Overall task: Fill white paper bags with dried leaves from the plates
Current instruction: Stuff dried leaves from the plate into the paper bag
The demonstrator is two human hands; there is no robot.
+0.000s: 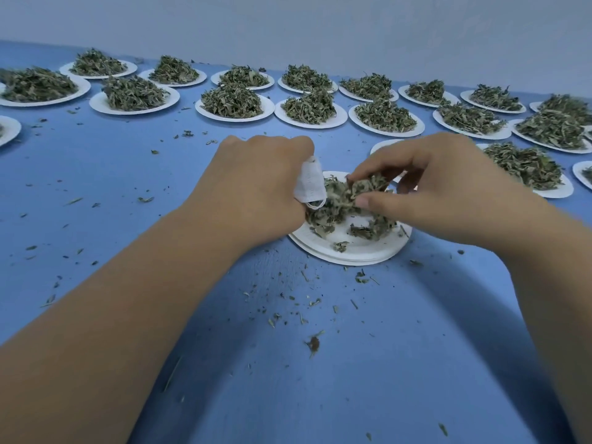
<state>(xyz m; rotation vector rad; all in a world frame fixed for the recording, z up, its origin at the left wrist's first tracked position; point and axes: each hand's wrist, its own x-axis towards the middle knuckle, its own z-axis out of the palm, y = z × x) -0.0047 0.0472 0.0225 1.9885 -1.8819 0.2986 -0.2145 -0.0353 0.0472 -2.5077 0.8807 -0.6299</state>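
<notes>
Our left hand (256,187) curls round the white paper bag (309,182) at 9 o'clock of the near plate (352,253), above its rim. Our right hand (442,187) pinches a clump of dried leaves (362,186) between thumb and fingers, just beside the bag. From 10 to 3 o'clock full plates (310,118) crowd the table (112,161), up to its far edge by the wall (288,27). Open blue surface with leaf crumbs (312,344) lies at 6 and 9 o'clock.

The bag (310,182) at the left hand (256,184) is white. Beneath both hands: dull green leaves (339,201), white plate (362,251), blue table (112,174).
</notes>
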